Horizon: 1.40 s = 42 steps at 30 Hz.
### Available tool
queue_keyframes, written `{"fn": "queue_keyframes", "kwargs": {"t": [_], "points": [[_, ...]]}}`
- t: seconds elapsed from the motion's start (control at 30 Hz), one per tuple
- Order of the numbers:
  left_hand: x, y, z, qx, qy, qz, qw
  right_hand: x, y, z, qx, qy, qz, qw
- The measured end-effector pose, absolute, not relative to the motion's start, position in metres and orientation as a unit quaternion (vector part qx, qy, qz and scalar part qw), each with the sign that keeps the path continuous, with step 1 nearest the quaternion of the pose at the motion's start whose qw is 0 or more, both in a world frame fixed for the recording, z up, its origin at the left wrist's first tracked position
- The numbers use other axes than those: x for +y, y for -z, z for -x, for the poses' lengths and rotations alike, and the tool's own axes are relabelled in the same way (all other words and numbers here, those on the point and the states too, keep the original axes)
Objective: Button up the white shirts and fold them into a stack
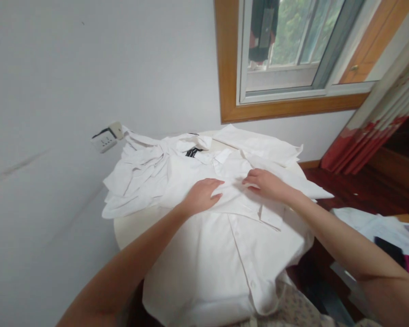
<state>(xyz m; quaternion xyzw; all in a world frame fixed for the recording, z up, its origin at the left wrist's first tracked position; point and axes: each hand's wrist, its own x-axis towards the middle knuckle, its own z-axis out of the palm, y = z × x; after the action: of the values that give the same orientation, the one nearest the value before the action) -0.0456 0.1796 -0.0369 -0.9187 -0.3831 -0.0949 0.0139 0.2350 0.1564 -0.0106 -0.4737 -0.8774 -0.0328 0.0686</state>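
Note:
A white button-up shirt lies spread on a round table, its collar toward the wall and its lower part hanging over the near edge. My left hand rests on the middle of the shirt, fingers stretched out and thumb apart. Just to its right, my right hand is at the shirt front, fingers slightly bent with a gap to the thumb. A sleeve lies folded across the shirt, its cuff below my right hand. Whether any cloth is between the right fingertips is hard to see, but none shows.
A pile of white garments covers the table's left side, against the wall. More white cloth lies at the back right. The cream table rim shows at left. A wall socket, a window and a red-white curtain surround it.

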Motion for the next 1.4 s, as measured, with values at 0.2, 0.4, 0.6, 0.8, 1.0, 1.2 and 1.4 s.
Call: {"fn": "queue_keyframes", "kwargs": {"t": [0.2,0.4,0.6,0.8,1.0,1.2,1.4], "points": [[0.165,0.055,0.014,-0.328,0.091,0.94,-0.017,0.102,0.004,-0.275,-0.889,-0.13,0.426,0.104],[0.165,0.059,0.016,-0.329,0.055,0.942,-0.037,0.083,0.027,-0.289,-0.879,-0.118,0.456,0.071],[0.167,0.059,0.017,-0.326,0.081,0.941,-0.043,0.076,0.006,-0.289,-0.865,-0.048,0.493,0.081],[0.153,0.039,-0.002,-0.256,0.132,0.955,-0.07,0.062,-0.022,-0.32,-0.842,-0.03,0.492,0.218],[0.116,0.033,-0.063,-0.144,0.108,0.98,-0.091,0.035,-0.014,-0.353,-0.808,-0.167,0.555,0.102],[0.101,0.057,-0.097,-0.114,0.102,0.986,-0.073,0.045,-0.003,-0.364,-0.82,-0.016,0.555,0.138],[0.104,0.059,-0.094,-0.103,0.101,0.986,-0.089,0.068,0.019,-0.374,-0.812,0.058,0.579,0.057]]}}
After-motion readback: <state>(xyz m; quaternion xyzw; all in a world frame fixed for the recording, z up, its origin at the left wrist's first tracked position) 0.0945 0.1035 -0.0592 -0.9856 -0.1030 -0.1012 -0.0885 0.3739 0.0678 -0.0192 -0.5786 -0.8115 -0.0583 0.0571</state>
